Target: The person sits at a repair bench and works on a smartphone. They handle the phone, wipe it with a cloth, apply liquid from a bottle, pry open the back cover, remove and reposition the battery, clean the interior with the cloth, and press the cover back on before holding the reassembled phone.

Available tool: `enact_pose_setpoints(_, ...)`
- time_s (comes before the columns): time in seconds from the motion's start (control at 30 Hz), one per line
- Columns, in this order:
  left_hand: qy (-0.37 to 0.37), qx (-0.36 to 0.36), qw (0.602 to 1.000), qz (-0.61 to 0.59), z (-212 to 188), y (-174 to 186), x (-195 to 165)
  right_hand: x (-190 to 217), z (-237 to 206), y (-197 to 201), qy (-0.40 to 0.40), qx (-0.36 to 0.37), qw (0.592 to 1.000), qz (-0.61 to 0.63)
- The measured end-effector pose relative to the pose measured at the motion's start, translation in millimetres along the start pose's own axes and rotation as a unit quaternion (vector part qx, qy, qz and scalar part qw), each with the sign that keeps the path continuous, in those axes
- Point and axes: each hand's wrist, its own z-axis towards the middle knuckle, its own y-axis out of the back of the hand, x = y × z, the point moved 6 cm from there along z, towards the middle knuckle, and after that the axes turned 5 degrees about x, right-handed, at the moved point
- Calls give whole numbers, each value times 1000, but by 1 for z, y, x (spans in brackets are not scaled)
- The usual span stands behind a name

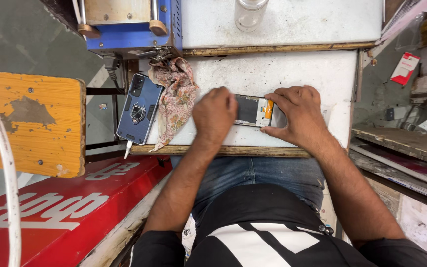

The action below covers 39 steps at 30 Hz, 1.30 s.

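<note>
A thin phone display panel [253, 110], dark with a silvery back and an orange flex strip, lies flat on the white worktop [273, 74]. My left hand [214, 114] rests closed over the panel's left end, fingers curled down on it. My right hand [297, 116] grips the right end, thumb at the near edge and fingers along the far edge.
A blue phone in a rugged case with a ring [139, 109] lies at the worktop's left edge, a cable plugged in. A floral cloth [176, 99] lies beside it. A blue machine [129, 24], a glass jar [249, 14], a yellow stool [38, 123] and a red sign board [65, 207] surround the bench.
</note>
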Motion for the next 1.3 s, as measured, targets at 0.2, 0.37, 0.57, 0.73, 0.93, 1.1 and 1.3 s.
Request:
enact_pose_setpoints(0.2,24,-14,999,39,-4,18,13,-1,1,0,-10,11,1000,-5)
enact_pose_setpoints(0.37,-102,-46,994,-9,-16,-6,-48,1,0,-1,0,1,1000,-1)
enact_pose_setpoints(0.57,20,9,1000,13,-4,0,6,2,2,-2,-4,9,1000,-5)
enact_pose_setpoints(0.73,63,-10,998,13,-6,22,28,3,2,1,2,4,1000,-14)
enact_pose_setpoints(0.93,-80,-4,997,-18,-30,-9,-51,2,1,-3,0,-17,1000,-18)
enact_pose_setpoints(1.1,-39,17,996,-81,-16,-19,-56,2,2,-5,12,-35,999,1)
enact_pose_setpoints(1.3,-17,48,994,-99,4,-7,-36,1,7,-6,12,-22,1000,10)
